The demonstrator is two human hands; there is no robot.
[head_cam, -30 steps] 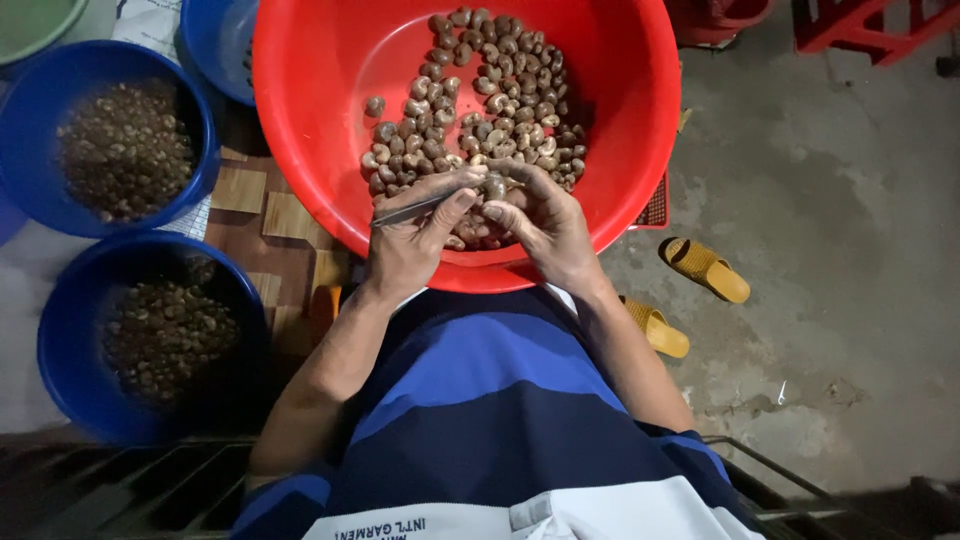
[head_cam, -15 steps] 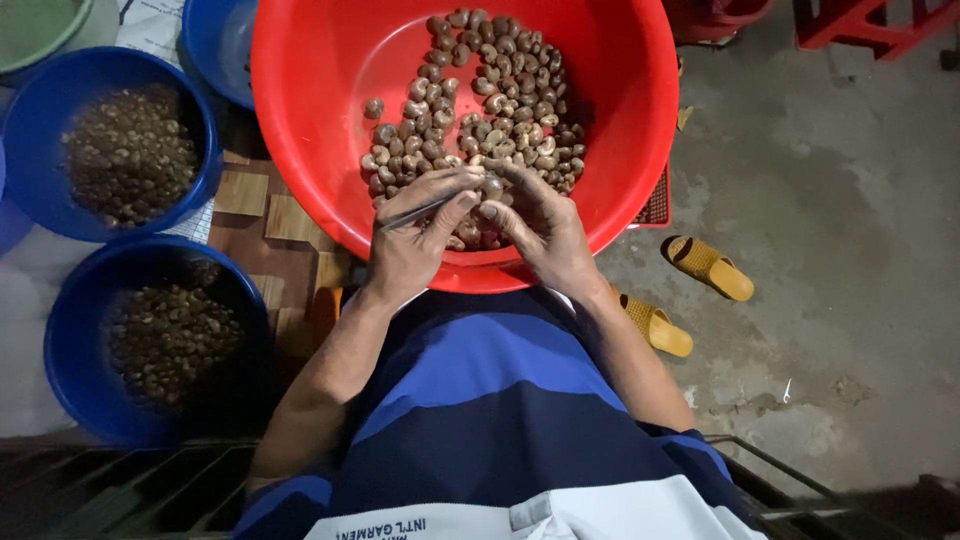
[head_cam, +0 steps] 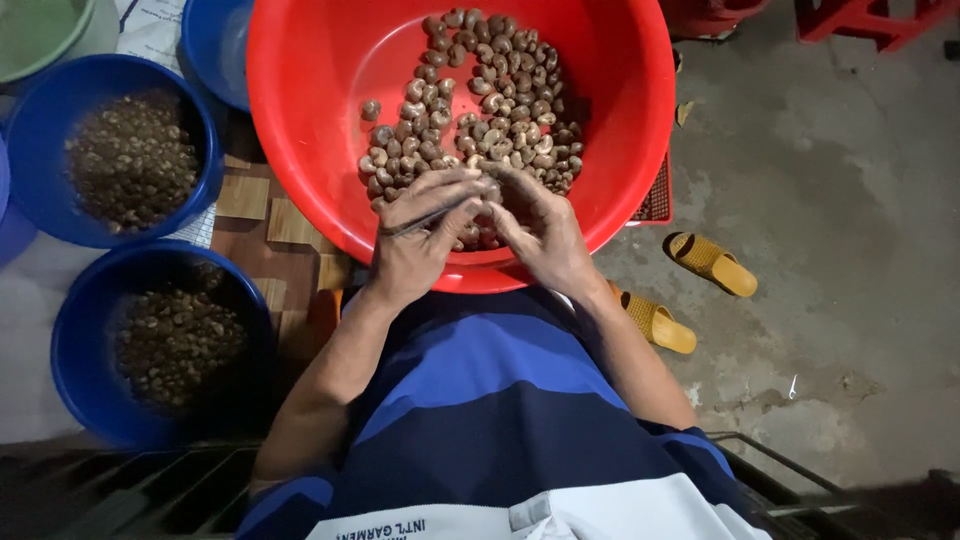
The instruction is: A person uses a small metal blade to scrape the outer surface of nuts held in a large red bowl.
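Gripping a thin metal pick (head_cam: 425, 215), hands work wrinkled nuts (head_cam: 480, 110).

— What did the fingers cover? 
— The left hand (head_cam: 420, 240) and right hand (head_cam: 540, 235) met over the near edge of the nut pile (head_cam: 480, 110), so whatever nut sat between the fingertips was hidden. Only a short stretch of the thin metal tool (head_cam: 425, 217) showed under the left fingers; its tip could not be seen.

— And farther out? 
— Beyond the fingers, the red basin (head_cam: 300, 120) was cut by the top edge. Left of the left hand, the pale green bowl (head_cam: 40, 30) and a small blue bowl (head_cam: 215, 50) were cropped too. The contents of the two blue bowls (head_cam: 130, 160) were too small to tell kernels from shells.

— Right of the right hand? 
— One yellow sandal (head_cam: 655, 320) lay partly behind the forearm.
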